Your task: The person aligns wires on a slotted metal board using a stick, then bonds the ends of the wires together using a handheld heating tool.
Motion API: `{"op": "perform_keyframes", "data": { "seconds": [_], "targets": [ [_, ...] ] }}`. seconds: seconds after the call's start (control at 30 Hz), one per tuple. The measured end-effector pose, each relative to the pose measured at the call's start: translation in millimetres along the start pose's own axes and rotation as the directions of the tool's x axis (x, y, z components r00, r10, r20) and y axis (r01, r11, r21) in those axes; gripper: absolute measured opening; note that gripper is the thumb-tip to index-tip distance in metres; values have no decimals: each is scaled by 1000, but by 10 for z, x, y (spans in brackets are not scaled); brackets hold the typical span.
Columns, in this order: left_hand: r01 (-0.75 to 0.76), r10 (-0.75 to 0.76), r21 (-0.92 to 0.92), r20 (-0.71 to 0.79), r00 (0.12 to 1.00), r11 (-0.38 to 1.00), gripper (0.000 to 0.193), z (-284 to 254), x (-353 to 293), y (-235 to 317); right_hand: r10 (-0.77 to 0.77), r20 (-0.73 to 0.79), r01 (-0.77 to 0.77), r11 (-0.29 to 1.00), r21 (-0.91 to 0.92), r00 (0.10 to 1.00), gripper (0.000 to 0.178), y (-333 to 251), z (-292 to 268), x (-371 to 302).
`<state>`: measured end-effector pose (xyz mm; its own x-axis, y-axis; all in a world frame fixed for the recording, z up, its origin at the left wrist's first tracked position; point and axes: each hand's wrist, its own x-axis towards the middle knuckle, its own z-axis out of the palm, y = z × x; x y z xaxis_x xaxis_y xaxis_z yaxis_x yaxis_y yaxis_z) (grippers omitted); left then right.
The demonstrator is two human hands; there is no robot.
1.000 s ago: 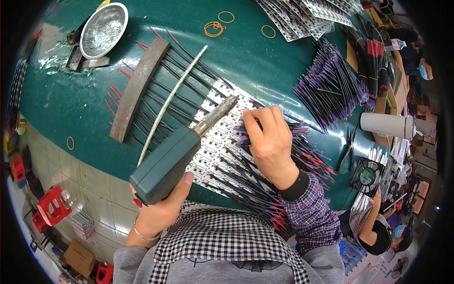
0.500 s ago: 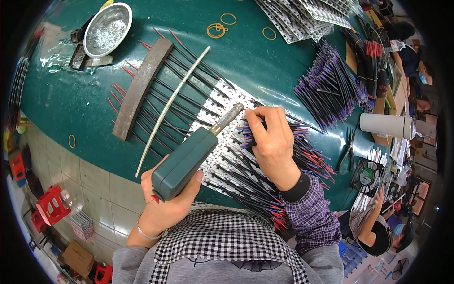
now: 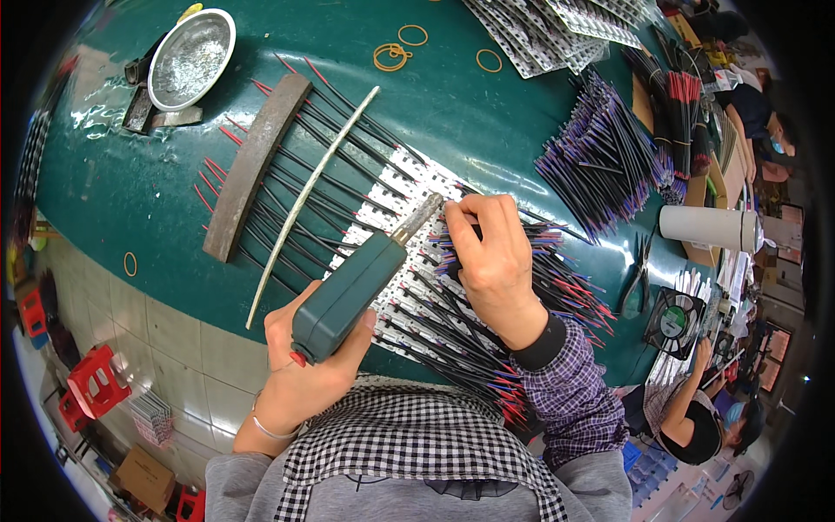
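My left hand (image 3: pixel 317 357) is wrapped round a green soldering gun (image 3: pixel 352 291). The metal tip of the gun reaches over a sheet of white circuit boards (image 3: pixel 396 174) on the table. Close to that tip, my right hand (image 3: pixel 496 261) is closed, thumb and forefinger pinched. Beneath and beside it lie black cables (image 3: pixel 557 287) with red and blue wire ends, some apparently in its grip; the fingers partly hide them. More black cables run left from the boards under a curved grey bar (image 3: pixel 257 170) and a thin pale rod (image 3: pixel 317 187).
On the green table stand a round metal bowl (image 3: pixel 191 61), several rubber bands (image 3: pixel 391 57), a big cable bundle (image 3: pixel 600 157) and stacked board sheets (image 3: pixel 539 30). Pliers (image 3: pixel 639 274), a small fan (image 3: pixel 674 320) and a white bottle (image 3: pixel 709 226) are at right. Other people sit beyond.
The soldering gun has shifted slightly, its body a little to the right. My right hand stays near the tip with its pinch about the same. The whole view has moved slightly.
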<state>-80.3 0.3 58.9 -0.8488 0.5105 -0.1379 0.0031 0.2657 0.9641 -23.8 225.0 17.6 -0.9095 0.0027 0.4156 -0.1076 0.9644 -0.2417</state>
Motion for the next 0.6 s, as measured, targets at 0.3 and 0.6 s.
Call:
{"op": "perform_keyframes", "data": {
  "seconds": [0.3, 0.6],
  "targets": [
    [35, -36, -48, -24, 999, 998, 15, -38, -29, 13, -10, 8, 10, 1000, -2, 1000, 32, 1, -6, 9],
    [73, -77, -99, -36, 996, 992, 36, -140, -241, -179, -22, 7, 22, 1000, -6, 1000, 32, -1, -5, 4]
  ]
}}
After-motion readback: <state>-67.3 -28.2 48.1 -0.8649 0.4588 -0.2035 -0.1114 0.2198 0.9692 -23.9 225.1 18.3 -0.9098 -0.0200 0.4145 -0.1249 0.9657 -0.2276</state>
